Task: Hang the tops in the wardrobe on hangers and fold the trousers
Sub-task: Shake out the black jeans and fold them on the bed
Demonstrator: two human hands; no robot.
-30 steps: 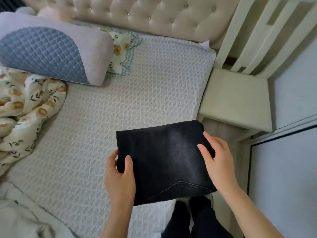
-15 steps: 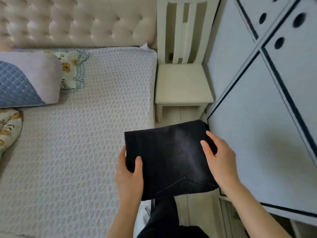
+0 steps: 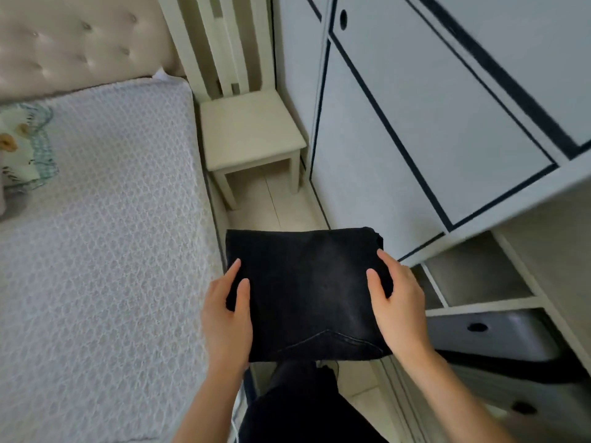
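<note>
Now off the bed (image 3: 96, 251), by the wardrobe (image 3: 431, 139): black trousers (image 3: 307, 292), folded square, between both gripping hands (image 3: 227, 318) (image 3: 399, 308).

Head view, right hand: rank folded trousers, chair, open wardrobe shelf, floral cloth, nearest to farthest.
1. folded trousers: gripped by the right hand.
2. open wardrobe shelf: just to its right.
3. chair: ahead, beside the bed.
4. floral cloth: far left, on the bed.
</note>
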